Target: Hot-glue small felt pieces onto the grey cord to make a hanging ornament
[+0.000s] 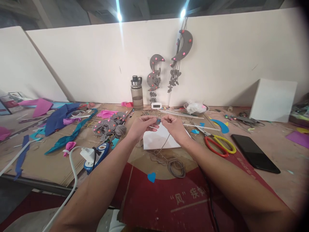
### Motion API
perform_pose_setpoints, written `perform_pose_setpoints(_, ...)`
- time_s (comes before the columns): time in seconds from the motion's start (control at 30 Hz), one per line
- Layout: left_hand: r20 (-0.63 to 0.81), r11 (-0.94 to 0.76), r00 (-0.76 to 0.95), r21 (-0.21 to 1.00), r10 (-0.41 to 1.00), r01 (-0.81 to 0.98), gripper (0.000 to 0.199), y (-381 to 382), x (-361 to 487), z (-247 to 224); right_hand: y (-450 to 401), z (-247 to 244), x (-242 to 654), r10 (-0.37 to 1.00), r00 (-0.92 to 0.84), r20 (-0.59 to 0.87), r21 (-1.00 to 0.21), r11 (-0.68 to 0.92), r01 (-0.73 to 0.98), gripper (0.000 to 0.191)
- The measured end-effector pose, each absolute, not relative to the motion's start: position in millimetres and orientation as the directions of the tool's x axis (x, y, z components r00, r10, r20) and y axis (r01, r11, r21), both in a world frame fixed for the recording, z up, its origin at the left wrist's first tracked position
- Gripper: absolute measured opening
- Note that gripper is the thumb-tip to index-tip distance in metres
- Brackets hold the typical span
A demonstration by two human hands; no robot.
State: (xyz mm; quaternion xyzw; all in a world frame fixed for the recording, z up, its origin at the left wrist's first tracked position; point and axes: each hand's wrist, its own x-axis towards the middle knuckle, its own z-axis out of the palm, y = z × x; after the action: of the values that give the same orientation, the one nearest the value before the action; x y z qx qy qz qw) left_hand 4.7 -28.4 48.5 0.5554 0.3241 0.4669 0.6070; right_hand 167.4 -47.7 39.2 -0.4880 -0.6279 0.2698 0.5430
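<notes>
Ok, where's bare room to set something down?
Red cardboard below the blue heart, left of the black cable; also tabletop between phone, white board and purple sheet. Crowded: around left hand, right hand and coiled cord; also by scissors and blue crescent.

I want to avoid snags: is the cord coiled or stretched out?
Mostly coiled: the cord lies in loose loops on the cardboard, with one strand running up to the right hand.

Hands (144, 125) (174, 127) holding blue piece (158, 121) and grey cord (179, 176), scissors (215, 142), phone (255, 153)
</notes>
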Motion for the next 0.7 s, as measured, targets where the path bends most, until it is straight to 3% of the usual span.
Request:
perform_pose_setpoints(0.2,0.249,-0.278,0.262,0.957,0.932,0.079,0.018,-28,6,44,-57,45,165,0.860,0.029,0.509,-0.750,0.427,0.504,0.011)
perform_pose_setpoints(0.33,0.255,-0.283,0.220,0.954,0.942,0.104,0.013,-26,8,41,-56,43,165,0.859,0.017,0.512,-0.740,0.431,0.516,0.011)
perform_pose_setpoints(0.47,0.189,-0.234,0.301,0.965,0.935,0.120,0.015,-27,4,48,-54,43,167,0.865,-0.021,0.502,-0.728,0.435,0.531,0.010)
perform_pose_setpoints(0.7,0.225,-0.331,0.359,0.905,0.906,0.268,0.016,-33,0,55,-58,47,168,0.815,-0.132,0.564,-0.576,0.503,0.644,0.009)
